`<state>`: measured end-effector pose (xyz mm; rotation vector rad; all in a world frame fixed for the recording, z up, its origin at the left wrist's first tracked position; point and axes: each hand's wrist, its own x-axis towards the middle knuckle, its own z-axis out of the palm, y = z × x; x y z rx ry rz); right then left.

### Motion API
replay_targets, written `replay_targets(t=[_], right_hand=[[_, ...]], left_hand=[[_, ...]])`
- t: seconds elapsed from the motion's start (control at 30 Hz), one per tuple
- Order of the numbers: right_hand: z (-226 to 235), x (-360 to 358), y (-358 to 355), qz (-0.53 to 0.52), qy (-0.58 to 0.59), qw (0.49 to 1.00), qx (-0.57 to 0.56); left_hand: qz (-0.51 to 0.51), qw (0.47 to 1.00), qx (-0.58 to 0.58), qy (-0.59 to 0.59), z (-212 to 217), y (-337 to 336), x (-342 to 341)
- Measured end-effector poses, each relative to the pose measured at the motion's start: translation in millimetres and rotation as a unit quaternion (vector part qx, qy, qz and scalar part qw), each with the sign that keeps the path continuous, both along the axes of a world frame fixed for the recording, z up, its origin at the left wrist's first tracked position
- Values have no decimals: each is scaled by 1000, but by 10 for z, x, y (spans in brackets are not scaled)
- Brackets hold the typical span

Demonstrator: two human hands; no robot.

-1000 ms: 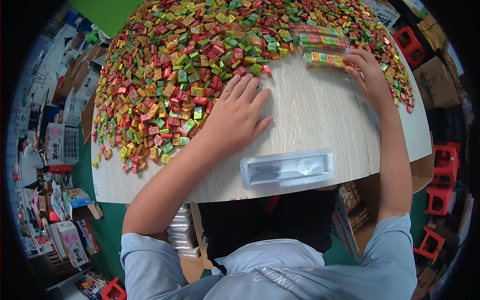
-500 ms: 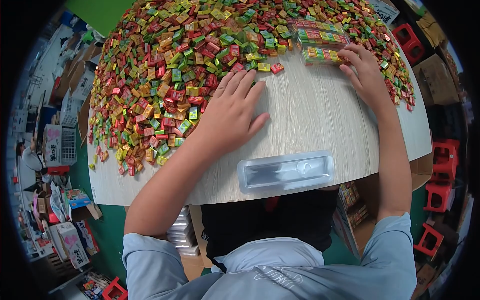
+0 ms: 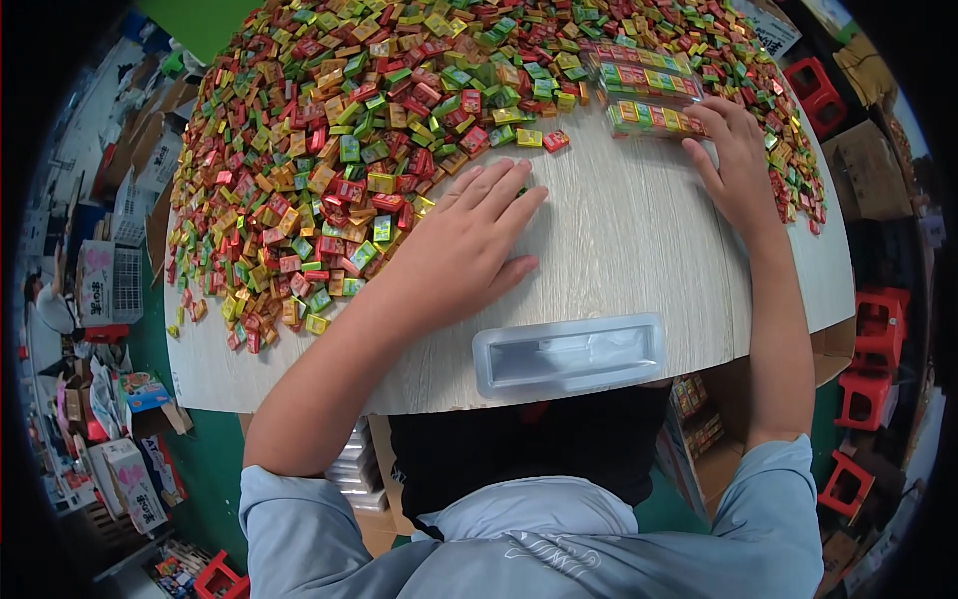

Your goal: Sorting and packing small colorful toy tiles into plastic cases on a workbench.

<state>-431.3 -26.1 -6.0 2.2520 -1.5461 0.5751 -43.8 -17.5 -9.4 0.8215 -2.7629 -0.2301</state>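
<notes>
Fingers stretched and slightly apart, my left hand [image 3: 467, 240] lies palm down on the tabletop at the near edge of a big heap of small wrapped packs [image 3: 339, 150] in red, yellow, green and orange. A bit of green shows beneath its fingertips; what else is under the palm is hidden. My right hand [image 3: 736, 165] is at the right end of a clear plastic tray filled with a row of packs [image 3: 654, 118]. Its fingertips touch that end, while the thumb stands apart below. Just behind lie more filled trays [image 3: 649, 80].
An unfilled clear plastic tray [image 3: 569, 387] rests at the table's near edge. Wood-grain tabletop [image 3: 629, 240] lies between my hands. Below the edge are stacked trays [image 3: 359, 469] and a cardboard box of packs [image 3: 704, 429]. Red stools [image 3: 878, 329] stand to the right.
My left hand has slid slightly nearer to me, off the heap's edge. My right hand's fingers have shifted a little toward the tray's end. The view has turned slightly.
</notes>
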Motion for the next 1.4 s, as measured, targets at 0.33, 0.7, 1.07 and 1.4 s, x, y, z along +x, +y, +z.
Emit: replay_targets(t=[0.33,0.7,1.07,1.4], right_hand=[[86,380,140,89,39,994,-56],[215,1462,-311,169,47,984,30],[174,1567,-131,206,-4,971,123],[231,1572,-33,239,-61,949,195]], left_hand=[[0,999,-26,48,272,-107,222],[54,996,-74,4,209,-151,325],[42,996,-81,9,231,-185,355],[42,996,-81,11,213,-202,308]])
